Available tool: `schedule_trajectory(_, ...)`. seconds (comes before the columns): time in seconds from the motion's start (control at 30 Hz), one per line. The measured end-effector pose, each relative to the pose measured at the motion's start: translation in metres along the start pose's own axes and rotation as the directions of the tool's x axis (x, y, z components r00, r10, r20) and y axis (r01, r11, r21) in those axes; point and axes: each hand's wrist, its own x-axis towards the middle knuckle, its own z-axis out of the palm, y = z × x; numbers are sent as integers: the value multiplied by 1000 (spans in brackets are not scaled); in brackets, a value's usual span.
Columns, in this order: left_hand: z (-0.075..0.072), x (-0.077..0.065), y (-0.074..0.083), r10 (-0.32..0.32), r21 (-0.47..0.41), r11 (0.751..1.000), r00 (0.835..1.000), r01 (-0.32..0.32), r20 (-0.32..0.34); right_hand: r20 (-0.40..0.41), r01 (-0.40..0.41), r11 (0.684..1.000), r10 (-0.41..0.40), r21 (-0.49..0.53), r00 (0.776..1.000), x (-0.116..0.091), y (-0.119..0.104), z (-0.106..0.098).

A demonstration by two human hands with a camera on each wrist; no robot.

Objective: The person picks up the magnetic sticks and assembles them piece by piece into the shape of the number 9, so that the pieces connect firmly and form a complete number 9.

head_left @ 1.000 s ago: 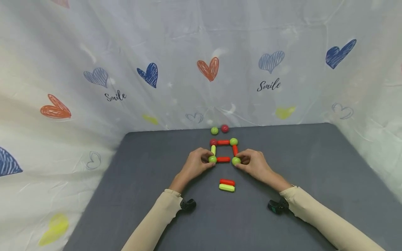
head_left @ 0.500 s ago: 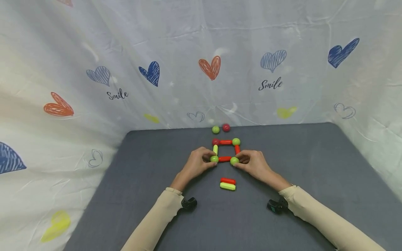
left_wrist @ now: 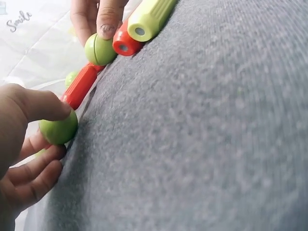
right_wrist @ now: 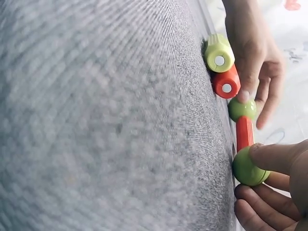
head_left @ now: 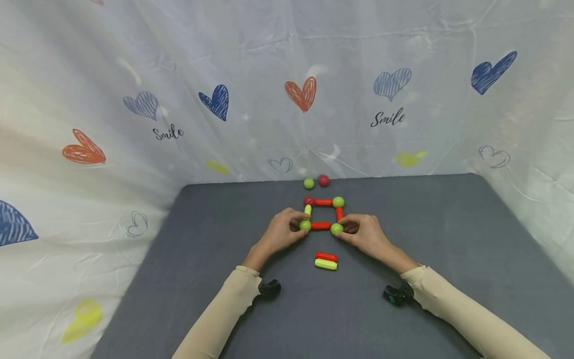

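Note:
Magnetic rods and balls form a four-sided frame on the grey table. My left hand (head_left: 283,228) pinches the green ball (head_left: 305,225) at its near left corner, thumb on the near side. My right hand (head_left: 365,235) pinches another green ball (head_left: 337,229) at the near right corner. Between these balls lies a red rod (right_wrist: 244,133), its ends right at both. A yellow-green rod (head_left: 308,210) makes the left side, partly behind my left fingers, and a red rod (head_left: 339,213) the right. Along the back, a red rod (head_left: 323,202) joins a red ball (head_left: 309,200) to a green ball (head_left: 338,202).
Nearer to me than the frame, a loose red rod (head_left: 326,257) and a yellow-green rod (head_left: 326,265) lie side by side. Behind it, a spare green ball (head_left: 308,183) and red ball (head_left: 324,180) sit by the table's far edge. A printed curtain (head_left: 251,60) hangs beyond.
A second ago a small gap showed between the near right green ball and the front red rod; the right hand has brought the ball in against the rod's end. Both hands keep their pinch.

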Motion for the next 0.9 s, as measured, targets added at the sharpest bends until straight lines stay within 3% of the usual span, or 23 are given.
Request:
schedule_trajectory(0.2, -1, 0, 5, 28, 80, 996, 999, -30, 19, 11, -4, 1000, 4, 4, 1000, 1, 0, 0)
schedule_trajectory(0.9, 1, -2, 6, 0, 18, 1000, 1000, -1, 31, 9, -15, 1000, 15, 14, 1000, -1, 0, -1)
